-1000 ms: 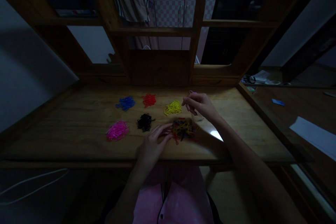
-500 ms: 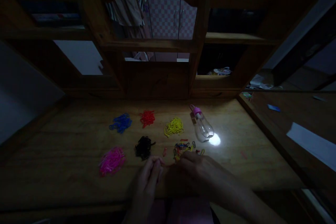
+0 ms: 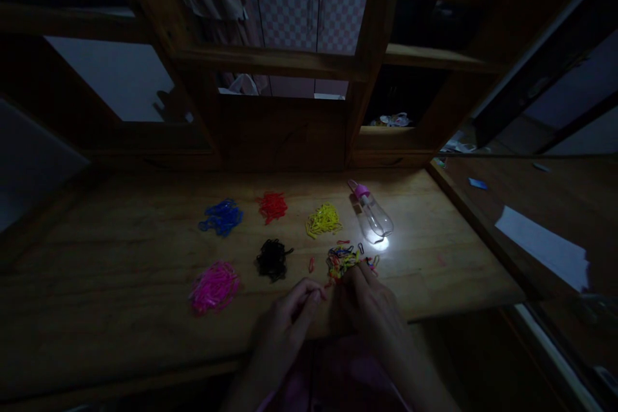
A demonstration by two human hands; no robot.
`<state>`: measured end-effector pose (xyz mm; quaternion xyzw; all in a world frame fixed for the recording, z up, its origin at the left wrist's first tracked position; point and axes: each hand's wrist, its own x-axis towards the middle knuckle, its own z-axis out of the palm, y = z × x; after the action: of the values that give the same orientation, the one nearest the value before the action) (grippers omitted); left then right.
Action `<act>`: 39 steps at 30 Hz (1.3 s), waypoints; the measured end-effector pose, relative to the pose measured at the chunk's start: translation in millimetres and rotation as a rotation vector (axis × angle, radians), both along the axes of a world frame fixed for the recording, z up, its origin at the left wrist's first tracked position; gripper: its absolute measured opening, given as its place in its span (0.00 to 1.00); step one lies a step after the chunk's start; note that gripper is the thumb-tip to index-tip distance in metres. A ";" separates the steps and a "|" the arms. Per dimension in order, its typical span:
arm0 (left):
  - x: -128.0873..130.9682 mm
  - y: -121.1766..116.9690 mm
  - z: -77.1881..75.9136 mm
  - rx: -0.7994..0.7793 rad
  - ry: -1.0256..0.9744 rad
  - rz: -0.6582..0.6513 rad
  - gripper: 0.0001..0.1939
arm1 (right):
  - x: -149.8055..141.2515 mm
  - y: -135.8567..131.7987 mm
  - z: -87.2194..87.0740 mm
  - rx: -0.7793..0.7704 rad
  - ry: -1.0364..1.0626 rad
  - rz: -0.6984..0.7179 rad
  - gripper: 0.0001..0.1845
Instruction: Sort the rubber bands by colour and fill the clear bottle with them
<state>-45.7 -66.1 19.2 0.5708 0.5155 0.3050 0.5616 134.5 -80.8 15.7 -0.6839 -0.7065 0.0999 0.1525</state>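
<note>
A mixed pile of small clips [image 3: 344, 256], shaped like little safety pins in several colours, lies at the front of the wooden desk. My right hand [image 3: 369, 299] reaches into its near edge, fingers bent and pressed together; what is between the fingertips is hidden. Just left of the pile, my left hand [image 3: 297, 312] is closed in a pinch, with a small red clip [image 3: 325, 291] seeming to poke out at the fingertips. A single red clip [image 3: 311, 264] lies above the left hand. The black clips [image 3: 273, 260] are heaped nearby, further left.
Separate heaps of pink clips [image 3: 215, 287], blue clips [image 3: 222, 217], red clips [image 3: 273, 206] and yellow clips [image 3: 324, 220] lie around. A bulb-shaped lamp [image 3: 374, 212] with a pink cap lights the desk's right side. Wooden shelving [image 3: 284, 129] rises behind; white paper [image 3: 543, 246] lies at right.
The camera view has shifted and tilted. My left hand has moved right, closer to the mixed pile. My right hand remains at the pile, its forearm now more upright in view.
</note>
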 end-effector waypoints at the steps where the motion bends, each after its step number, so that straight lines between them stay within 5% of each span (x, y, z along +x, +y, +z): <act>1: 0.0 0.6 0.5 0.014 -0.003 -0.027 0.15 | -0.6 1.7 2.0 0.004 -0.007 -0.004 0.06; 10: -2.8 2.0 7.3 0.073 -0.019 -0.120 0.14 | 15.5 6.7 24.8 0.113 0.201 -0.044 0.06; 15: -2.7 2.4 11.1 0.089 -0.092 -0.134 0.14 | 19.7 1.3 24.6 0.074 0.211 0.058 0.05; 26: -5.0 0.7 1.9 0.025 -0.227 -0.002 0.13 | 13.0 2.5 30.1 -0.007 -0.128 0.283 0.08; 34: -4.9 1.2 3.1 -0.034 -0.303 -0.021 0.13 | 5.4 16.5 31.9 -0.109 -0.247 0.194 0.06; 39: -4.1 2.1 2.5 -0.011 -0.267 -0.029 0.12 | 5.4 27.4 27.8 -0.033 -0.256 0.306 0.09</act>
<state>-49.8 -64.0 21.7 0.5294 0.4294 0.3672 0.6329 139.9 -53.4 43.4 -0.5779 -0.8142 0.0456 0.0329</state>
